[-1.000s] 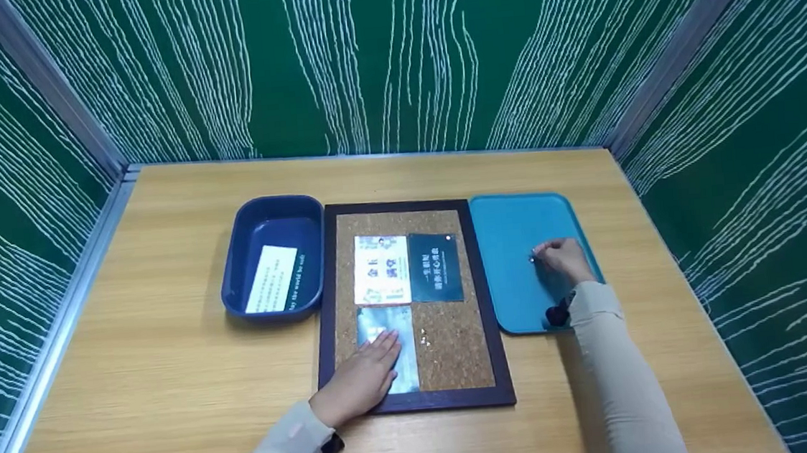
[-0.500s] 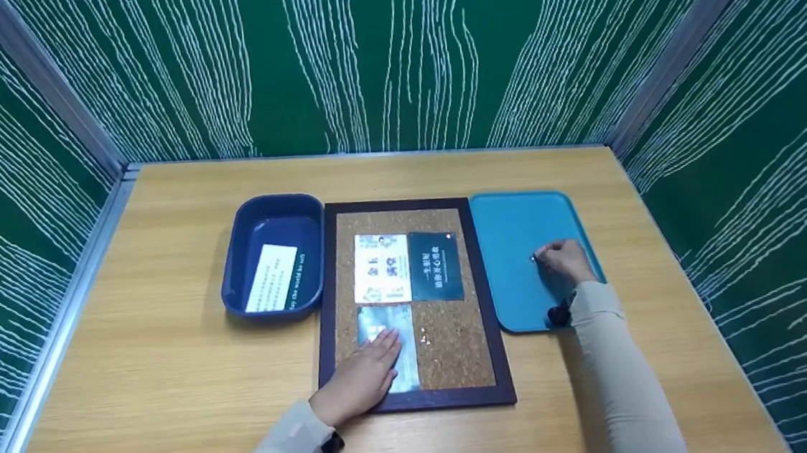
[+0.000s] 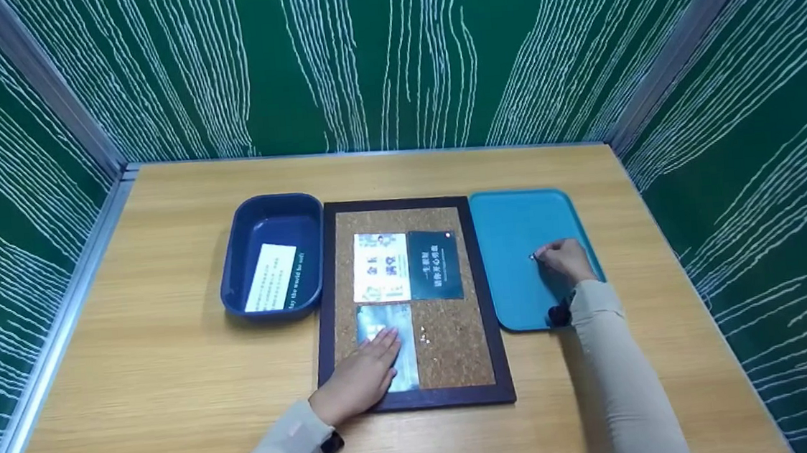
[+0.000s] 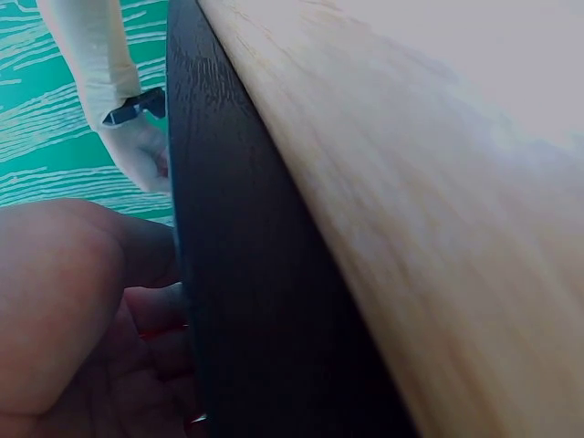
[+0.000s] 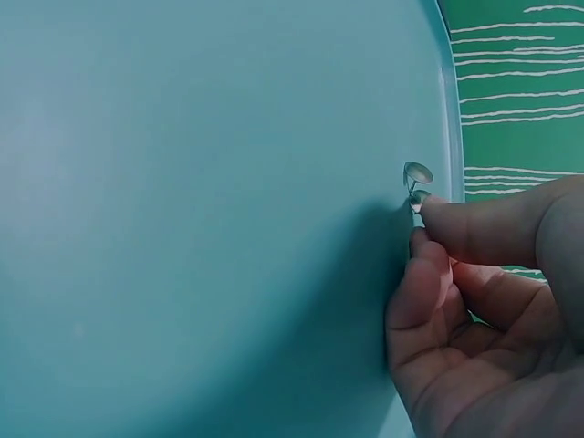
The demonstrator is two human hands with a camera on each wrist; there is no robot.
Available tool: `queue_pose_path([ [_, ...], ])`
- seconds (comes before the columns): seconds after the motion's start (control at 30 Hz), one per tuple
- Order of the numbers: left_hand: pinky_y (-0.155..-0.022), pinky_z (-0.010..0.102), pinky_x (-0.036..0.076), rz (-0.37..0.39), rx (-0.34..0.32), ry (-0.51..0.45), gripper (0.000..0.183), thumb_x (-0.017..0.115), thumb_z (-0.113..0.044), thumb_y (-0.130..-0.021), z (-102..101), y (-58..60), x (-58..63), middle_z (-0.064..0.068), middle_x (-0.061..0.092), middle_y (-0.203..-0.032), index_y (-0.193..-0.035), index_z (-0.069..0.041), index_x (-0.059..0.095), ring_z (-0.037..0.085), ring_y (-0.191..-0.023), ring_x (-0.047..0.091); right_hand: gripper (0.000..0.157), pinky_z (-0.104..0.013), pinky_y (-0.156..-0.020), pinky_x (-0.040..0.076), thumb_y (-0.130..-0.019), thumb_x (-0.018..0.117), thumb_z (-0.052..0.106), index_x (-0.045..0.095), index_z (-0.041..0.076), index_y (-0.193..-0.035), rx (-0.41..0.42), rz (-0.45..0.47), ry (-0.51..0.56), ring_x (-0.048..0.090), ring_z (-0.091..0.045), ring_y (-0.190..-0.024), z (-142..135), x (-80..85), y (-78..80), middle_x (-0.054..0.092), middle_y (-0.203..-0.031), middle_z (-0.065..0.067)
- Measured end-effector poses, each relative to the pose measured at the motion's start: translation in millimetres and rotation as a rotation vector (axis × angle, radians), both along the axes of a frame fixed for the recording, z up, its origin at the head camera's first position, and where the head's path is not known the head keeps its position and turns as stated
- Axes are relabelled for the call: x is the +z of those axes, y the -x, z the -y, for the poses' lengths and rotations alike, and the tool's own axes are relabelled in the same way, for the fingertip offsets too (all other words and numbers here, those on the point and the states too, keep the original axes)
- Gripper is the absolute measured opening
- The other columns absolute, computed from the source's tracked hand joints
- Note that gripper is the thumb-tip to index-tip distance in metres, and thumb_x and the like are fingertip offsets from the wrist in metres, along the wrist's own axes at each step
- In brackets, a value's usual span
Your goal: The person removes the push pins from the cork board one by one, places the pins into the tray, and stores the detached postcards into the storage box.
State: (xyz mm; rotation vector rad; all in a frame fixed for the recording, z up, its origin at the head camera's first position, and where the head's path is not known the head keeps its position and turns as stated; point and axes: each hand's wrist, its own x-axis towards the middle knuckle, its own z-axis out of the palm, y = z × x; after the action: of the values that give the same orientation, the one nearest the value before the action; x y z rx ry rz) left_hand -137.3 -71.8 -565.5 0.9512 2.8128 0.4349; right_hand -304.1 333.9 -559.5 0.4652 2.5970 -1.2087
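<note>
In the head view my left hand (image 3: pixel 359 377) lies with its fingers straight on a light-blue card (image 3: pixel 403 360), against the corkboard (image 3: pixel 457 363). Its fingers are partly hidden behind the board's dark frame (image 4: pixel 246 228) in the left wrist view. My right hand (image 3: pixel 566 260) is low over the turquoise tray (image 3: pixel 515 225), thumb and forefinger pinching at a small metal thumbtack (image 5: pixel 418 173). The tack's round head shows just beyond the fingertips. A white patterned card (image 3: pixel 381 271) and a dark-green card (image 3: pixel 435 267) sit side by side on the upper cork, small tacks at their top edges.
A navy-blue bin (image 3: pixel 234 268) stands left of the board, with a white-and-green card (image 3: pixel 272 276) inside. Several small shiny bits, seemingly tacks (image 3: pixel 423 335), are on the cork right of the blue card. Green walls with white lines (image 3: pixel 390 62) enclose the wooden table (image 3: pixel 133 363).
The right fingertips shift very slightly at the thumbtack on the tray. The left hand stays on the light-blue card.
</note>
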Motion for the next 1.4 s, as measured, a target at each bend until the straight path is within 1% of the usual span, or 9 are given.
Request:
queue_pose_path([
  [0.27,-0.115,0.045,0.031,0.009,0.003,0.013,0.050,0.045,-0.025,-0.101,-0.3,0.6,0.7,0.013,0.034,-0.154,-0.144,-0.001,0.041,0.029,-0.143,0.033,0.027,-0.027,-0.076,0.050,-0.095,0.053,0.020,0.063,-0.002,-0.108,0.002,0.020,0.006,0.056,-0.020,-0.090,-1.3,0.2,2.2,0.059,-0.104,-0.011],
  [0.43,-0.115,0.045,0.033,-0.005,-0.002,0.024,0.050,0.045,-0.026,-0.101,-0.6,0.8,0.7,0.013,0.035,-0.154,-0.144,-0.001,0.041,0.029,-0.142,0.033,0.027,-0.025,-0.072,0.048,-0.095,0.053,0.019,0.064,-0.003,-0.106,0.018,0.010,-0.005,0.056,-0.017,-0.085,-3.4,0.8,1.5,0.060,-0.098,-0.009],
  [0.6,-0.114,0.046,0.034,-0.022,-0.004,0.011,0.049,0.047,-0.024,-0.100,0.0,0.4,0.1,0.015,0.038,-0.152,-0.143,0.000,0.043,0.030,-0.141,0.036,0.025,-0.022,-0.068,0.049,-0.095,0.051,0.015,0.064,-0.004,-0.104,0.029,-0.019,0.006,0.056,-0.013,-0.077,-4.0,1.7,0.3,0.060,-0.091,-0.005],
  [0.73,-0.113,0.046,0.035,-0.037,-0.004,0.006,0.049,0.048,-0.024,-0.100,0.3,0.2,-0.4,0.015,0.040,-0.151,-0.142,0.001,0.044,0.030,-0.140,0.037,0.021,-0.021,-0.066,0.049,-0.093,0.052,0.013,0.063,-0.003,-0.100,-0.005,-0.036,0.036,0.055,-0.010,-0.073,-2.9,1.3,-0.2,0.057,-0.084,-0.001],
  [0.9,-0.114,0.046,0.034,-0.029,-0.001,0.010,0.049,0.046,-0.024,-0.100,0.1,-0.3,-0.5,0.014,0.038,-0.152,-0.143,0.000,0.043,0.029,-0.141,0.036,0.018,-0.024,-0.067,0.046,-0.093,0.052,0.016,0.061,0.001,-0.094,-0.045,-0.013,0.050,0.052,-0.014,-0.074,-3.2,0.7,-1.2,0.054,-0.080,0.001],
  [1.13,-0.115,0.046,0.033,-0.007,0.002,0.009,0.049,0.045,-0.025,-0.101,0.6,-1.0,-0.4,0.013,0.036,-0.153,-0.144,-0.001,0.042,0.029,-0.142,0.034,0.021,-0.025,-0.069,0.048,-0.092,0.052,0.016,0.062,-0.001,-0.099,-0.088,-0.012,0.045,0.055,-0.013,-0.075,-4.5,3.2,-2.2,0.057,-0.084,-0.001],
  [1.2,-0.115,0.046,0.032,0.006,0.006,0.007,0.049,0.045,-0.025,-0.101,0.9,-1.0,0.0,0.013,0.036,-0.153,-0.144,-0.002,0.042,0.028,-0.143,0.033,0.021,-0.025,-0.069,0.047,-0.091,0.052,0.016,0.062,0.000,-0.100,-0.100,-0.012,0.051,0.055,-0.013,-0.074,-3.8,5.2,-2.1,0.058,-0.083,0.000],
  [1.33,-0.116,0.045,0.030,0.024,0.012,0.005,0.049,0.044,-0.026,-0.102,0.8,-1.1,0.9,0.012,0.033,-0.154,-0.145,-0.002,0.040,0.028,-0.143,0.032,0.020,-0.026,-0.069,0.046,-0.091,0.052,0.015,0.061,0.000,-0.100,-0.114,-0.012,0.092,0.054,-0.015,-0.074,-2.2,9.3,-1.4,0.056,-0.079,0.000],
  [1.4,-0.116,0.045,0.030,0.024,0.014,0.002,0.050,0.044,-0.026,-0.102,0.7,-1.2,1.2,0.013,0.033,-0.154,-0.145,-0.002,0.040,0.028,-0.143,0.032,0.020,-0.025,-0.070,0.047,-0.092,0.052,0.015,0.061,0.000,-0.102,-0.114,-0.015,0.103,0.054,-0.014,-0.076,-0.9,11.5,-1.0,0.056,-0.082,0.000],
])
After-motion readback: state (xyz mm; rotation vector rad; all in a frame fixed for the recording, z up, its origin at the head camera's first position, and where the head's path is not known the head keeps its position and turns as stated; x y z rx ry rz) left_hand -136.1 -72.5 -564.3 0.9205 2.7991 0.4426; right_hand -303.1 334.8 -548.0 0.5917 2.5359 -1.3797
